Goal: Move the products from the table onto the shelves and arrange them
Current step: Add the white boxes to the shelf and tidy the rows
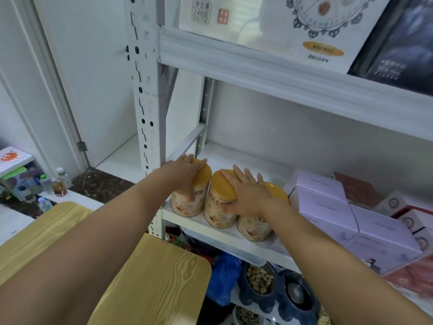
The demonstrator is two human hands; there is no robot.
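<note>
Three cans are standing in a touching row at the front of the middle shelf (222,232). The left grip (185,171) is lying over the left can (185,205); I cannot tell whether its fingers are clasping. The right grip (248,195) is pressing flat, fingers straight and spread, on the middle can (218,207), with its wrist hanging over the right can (254,228). The cans are sitting close to the lip, so an uneven shove or dragging wrist could tip one onto the bowls (248,296) below. The post (145,113) is crowding the left and lilac boxes (328,207) are hemming the right. The worktop (152,277) is lying under the arms.
</note>
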